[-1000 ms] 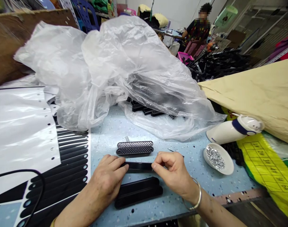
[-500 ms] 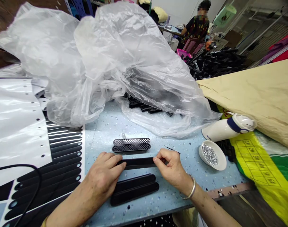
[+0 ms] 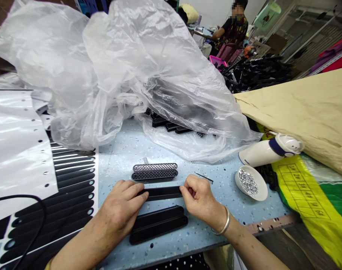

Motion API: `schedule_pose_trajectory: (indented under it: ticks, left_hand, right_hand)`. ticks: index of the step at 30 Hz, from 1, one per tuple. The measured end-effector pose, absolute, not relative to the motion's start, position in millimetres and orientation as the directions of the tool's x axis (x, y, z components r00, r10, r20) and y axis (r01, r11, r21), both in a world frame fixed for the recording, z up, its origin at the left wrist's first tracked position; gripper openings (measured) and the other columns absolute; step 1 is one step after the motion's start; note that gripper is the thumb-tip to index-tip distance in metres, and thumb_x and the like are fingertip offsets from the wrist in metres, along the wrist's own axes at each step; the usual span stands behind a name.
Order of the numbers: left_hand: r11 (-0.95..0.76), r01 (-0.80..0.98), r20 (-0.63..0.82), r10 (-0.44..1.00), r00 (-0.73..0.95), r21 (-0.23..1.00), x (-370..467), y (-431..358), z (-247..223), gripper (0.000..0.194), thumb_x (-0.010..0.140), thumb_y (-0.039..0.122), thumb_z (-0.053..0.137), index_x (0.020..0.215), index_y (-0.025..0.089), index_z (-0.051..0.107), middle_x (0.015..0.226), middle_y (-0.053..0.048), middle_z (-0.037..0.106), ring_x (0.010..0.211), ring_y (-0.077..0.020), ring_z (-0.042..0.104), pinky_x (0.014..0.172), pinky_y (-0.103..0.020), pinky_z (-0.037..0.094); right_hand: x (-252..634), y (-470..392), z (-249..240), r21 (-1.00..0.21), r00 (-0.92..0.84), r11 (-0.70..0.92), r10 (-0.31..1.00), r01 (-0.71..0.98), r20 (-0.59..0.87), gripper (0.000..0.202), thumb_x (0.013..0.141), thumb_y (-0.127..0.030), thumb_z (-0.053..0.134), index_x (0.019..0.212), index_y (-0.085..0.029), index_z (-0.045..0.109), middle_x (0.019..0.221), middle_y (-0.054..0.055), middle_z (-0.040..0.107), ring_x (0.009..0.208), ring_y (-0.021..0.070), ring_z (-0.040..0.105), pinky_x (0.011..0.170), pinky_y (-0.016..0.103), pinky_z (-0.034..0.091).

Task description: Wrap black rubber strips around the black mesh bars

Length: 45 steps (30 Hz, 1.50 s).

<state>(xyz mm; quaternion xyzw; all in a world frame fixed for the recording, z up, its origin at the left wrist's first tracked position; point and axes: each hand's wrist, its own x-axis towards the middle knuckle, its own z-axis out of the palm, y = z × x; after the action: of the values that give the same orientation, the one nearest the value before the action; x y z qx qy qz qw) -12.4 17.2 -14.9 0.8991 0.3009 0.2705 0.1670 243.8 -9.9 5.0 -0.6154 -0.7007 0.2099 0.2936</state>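
Note:
Between my hands lies a long black plastic strip [image 3: 163, 192] with a smooth top, low over the blue speckled table. My left hand [image 3: 122, 205] is closed on its left end, fingers over the top and thumb along the near side. At the other end, my right hand [image 3: 197, 193] pinches the strip between thumb and curled fingers. Nearer to me rest two smooth black strips [image 3: 159, 223], side by side. Beyond my hands sit two black strips with latticed faces [image 3: 154, 171] turned up. A thin dark rod [image 3: 203, 177] lies just past my right hand.
A white bowl of small silvery pieces [image 3: 261, 187] stands at right, before a lying white bottle [image 3: 255, 153]. Clear plastic sheeting [image 3: 165, 48] covers more black parts at the back. Sheets with black strip shapes [image 3: 69, 187] lie at left. A person [image 3: 235, 26] sits far behind.
The view has shifted slightly. My right fingers have curled in more at the strip's right end; my left hand keeps its hold. The person behind has turned.

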Motion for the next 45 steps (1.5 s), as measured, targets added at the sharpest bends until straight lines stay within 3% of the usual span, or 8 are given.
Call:
schedule_pose_trajectory:
  ticks: [11, 18, 23, 27, 34, 38, 42, 45]
  left_hand:
    - [-0.767, 0.420, 0.384, 0.619, 0.685, 0.485, -13, 19, -14, 0.032, 0.090, 0.000, 0.045, 0.110, 0.016, 0.064, 0.107, -0.011, 0.064, 0.097, -0.0245, 0.054, 0.081, -0.038, 0.046]
    - [-0.782, 0.431, 0.417, 0.611, 0.673, 0.450, -9, 21, -6, 0.029, 0.089, -0.001, 0.046, 0.103, 0.014, 0.066, 0.102, -0.011, 0.066, 0.094, -0.0234, 0.056, 0.079, -0.036, 0.048]
    - [-0.807, 0.464, 0.462, 0.589, 0.663, 0.365, -5, 21, 1, 0.030, 0.088, 0.001, 0.043, 0.094, 0.013, 0.070, 0.091, -0.012, 0.068, 0.082, -0.0225, 0.059, 0.069, -0.035, 0.050]
    - [-0.780, 0.519, 0.414, 0.626, 0.661, 0.350, -2, 19, 1, 0.034, 0.086, 0.000, 0.041, 0.091, 0.013, 0.072, 0.089, -0.012, 0.070, 0.078, -0.0234, 0.062, 0.067, -0.036, 0.053]
    - [-0.747, 0.574, 0.580, 0.644, 0.499, 0.336, -41, -10, 13, 0.029, 0.090, 0.010, 0.052, 0.116, 0.013, 0.064, 0.119, -0.015, 0.068, 0.102, -0.0234, 0.066, 0.088, -0.034, 0.052]
    - [-0.535, 0.768, 0.562, 0.777, 0.284, 0.352, -107, -57, 15, 0.011, 0.089, 0.021, 0.059, 0.094, 0.017, 0.069, 0.084, -0.005, 0.071, 0.074, -0.0160, 0.066, 0.072, -0.026, 0.049]
    - [-0.107, 0.921, 0.445, 0.892, -0.077, 0.375, -161, -112, 4, 0.034, 0.086, 0.035, 0.061, 0.057, 0.018, 0.059, 0.049, 0.004, 0.047, 0.044, -0.0104, 0.045, 0.050, -0.025, 0.035]
    - [0.171, 0.813, 0.207, 0.919, -0.335, 0.556, -174, -139, -4, 0.039, 0.084, 0.042, 0.060, 0.055, 0.017, 0.062, 0.048, 0.002, 0.049, 0.045, -0.0110, 0.045, 0.049, -0.024, 0.033]
  right_hand:
    - [251, -11, -4, -0.712, 0.017, 0.045, 0.997, 0.700, 0.079, 0.028, 0.077, -0.022, 0.058, 0.055, -0.021, 0.040, 0.051, -0.004, 0.044, 0.046, 0.0090, 0.039, 0.046, 0.023, 0.029]
    - [261, -14, -11, -0.888, 0.103, -0.101, 0.993, 0.449, -0.061, 0.027, 0.091, -0.036, 0.050, 0.075, -0.018, 0.061, 0.058, -0.001, 0.057, 0.049, 0.0123, 0.055, 0.050, 0.024, 0.043]
    - [239, -12, -19, -0.793, 0.022, 0.116, 0.987, 0.598, 0.161, 0.026, 0.082, -0.036, 0.068, 0.065, -0.017, 0.064, 0.061, 0.000, 0.055, 0.053, 0.0125, 0.051, 0.051, 0.025, 0.039]
    - [230, -9, -25, -0.699, -0.062, 0.243, 0.960, 0.673, 0.274, 0.041, 0.091, -0.029, 0.056, 0.051, -0.019, 0.049, 0.054, -0.003, 0.045, 0.049, 0.0100, 0.044, 0.050, 0.024, 0.033]
    - [247, -16, 10, -0.624, -0.049, 0.290, 0.926, 0.726, 0.374, 0.034, 0.096, -0.020, 0.045, 0.063, -0.018, 0.055, 0.060, 0.000, 0.050, 0.056, 0.0132, 0.048, 0.055, 0.027, 0.037]
    - [212, -48, 35, -0.620, -0.167, 0.456, 0.869, 0.639, 0.467, 0.018, 0.093, -0.009, 0.047, 0.091, -0.016, 0.063, 0.072, 0.004, 0.059, 0.066, 0.0159, 0.055, 0.062, 0.029, 0.044]
    - [123, -76, 26, -0.572, -0.382, 0.747, 0.665, 0.338, 0.642, 0.021, 0.086, -0.007, 0.051, 0.101, -0.016, 0.064, 0.083, 0.008, 0.066, 0.072, 0.0197, 0.060, 0.064, 0.031, 0.051]
    - [57, -86, 8, -0.539, -0.514, 0.748, 0.661, 0.389, 0.547, 0.030, 0.085, -0.010, 0.053, 0.113, -0.012, 0.062, 0.108, 0.017, 0.068, 0.099, 0.0299, 0.062, 0.082, 0.044, 0.053]
